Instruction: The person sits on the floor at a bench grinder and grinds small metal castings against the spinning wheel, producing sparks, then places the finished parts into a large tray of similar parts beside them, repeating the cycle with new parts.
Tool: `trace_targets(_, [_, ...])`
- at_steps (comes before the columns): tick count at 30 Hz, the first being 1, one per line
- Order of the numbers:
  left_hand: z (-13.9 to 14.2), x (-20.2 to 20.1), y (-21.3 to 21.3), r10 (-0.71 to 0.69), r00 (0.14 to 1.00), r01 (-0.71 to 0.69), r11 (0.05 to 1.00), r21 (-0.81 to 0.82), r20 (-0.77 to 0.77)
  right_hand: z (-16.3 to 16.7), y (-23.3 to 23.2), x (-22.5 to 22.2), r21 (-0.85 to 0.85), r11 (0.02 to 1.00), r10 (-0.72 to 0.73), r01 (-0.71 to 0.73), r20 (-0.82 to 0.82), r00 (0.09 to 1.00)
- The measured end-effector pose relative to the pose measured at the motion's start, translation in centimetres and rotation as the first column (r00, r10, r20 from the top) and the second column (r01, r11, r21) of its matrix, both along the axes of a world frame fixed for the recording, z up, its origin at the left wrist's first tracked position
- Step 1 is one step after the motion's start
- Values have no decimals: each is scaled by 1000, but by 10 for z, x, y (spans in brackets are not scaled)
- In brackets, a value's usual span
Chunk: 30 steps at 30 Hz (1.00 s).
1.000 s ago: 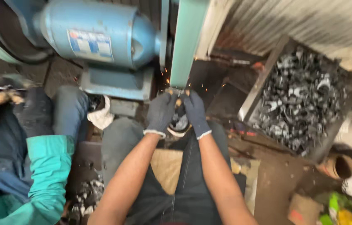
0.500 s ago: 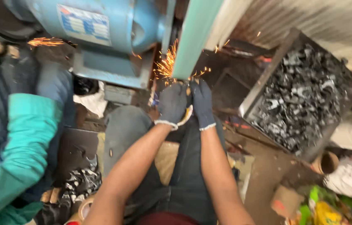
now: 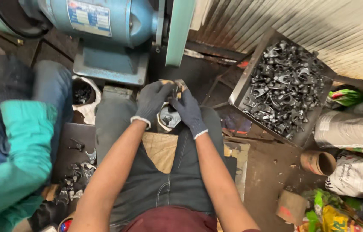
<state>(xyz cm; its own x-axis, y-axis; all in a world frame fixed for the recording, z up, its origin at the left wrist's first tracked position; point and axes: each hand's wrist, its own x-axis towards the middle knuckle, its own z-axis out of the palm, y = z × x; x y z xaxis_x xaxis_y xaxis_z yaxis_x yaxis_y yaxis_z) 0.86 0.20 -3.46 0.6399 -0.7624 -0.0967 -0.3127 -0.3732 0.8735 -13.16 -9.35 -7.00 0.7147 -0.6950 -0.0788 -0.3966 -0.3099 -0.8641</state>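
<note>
- Metal part (image 3: 175,89) sits pinched between both gloved hands, just below the green belt (image 3: 180,32) of the blue grinder (image 3: 104,21); its shape is mostly hidden by the fingers.
- Left hand (image 3: 152,99) is closed around the part from the near left side, thumb on top.
- Right hand (image 3: 186,109) is closed on the same part from the right, fingertips meeting the left hand's.
- Doing this well, as I judge it: both hands should share the grip, wrists braced over the knees, so the part meets the belt squarely and does not twist or get snatched away.
- Fingertips are very close to the belt; keeping the gloves behind the part's edge looks like the main care.
- Light, even pressure would probably suit such a small piece better than a hard push.
- Right of the right hand, a tilted tray (image 3: 241,92) holds a heap of dark metal pieces (image 3: 284,86).
- Left of the left hand, another person's green sleeve (image 3: 22,150) and a few loose pieces (image 3: 78,169) lie on a dark board.
- Just beneath the hands rests a small round tin (image 3: 168,118).
</note>
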Motion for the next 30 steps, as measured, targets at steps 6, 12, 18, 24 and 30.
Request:
trace_targets(6, [13,-14,13,-115,928,98,993,-68,-355,25,5,-15,361,883,91,-298,493,865])
trace_targets(12, [24,16,-6,-241,867,183,968,-172,-436,20,-24,5,493,760,90,-423,565,820])
trace_targets(18, [-49,19,-35,34,979,-26,999,41,-202,-29,-30,51,559,811,-118,-171,442,889])
trace_targets(24, [-86,28,-60,-82,941,70,996,49,327,-48,-59,74,571,821,-169,-12,264,949])
trace_targets(30, [-50,17,-38,49,986,-57,997,-44,-160,-34,-46,47,637,705,-114,-312,536,836])
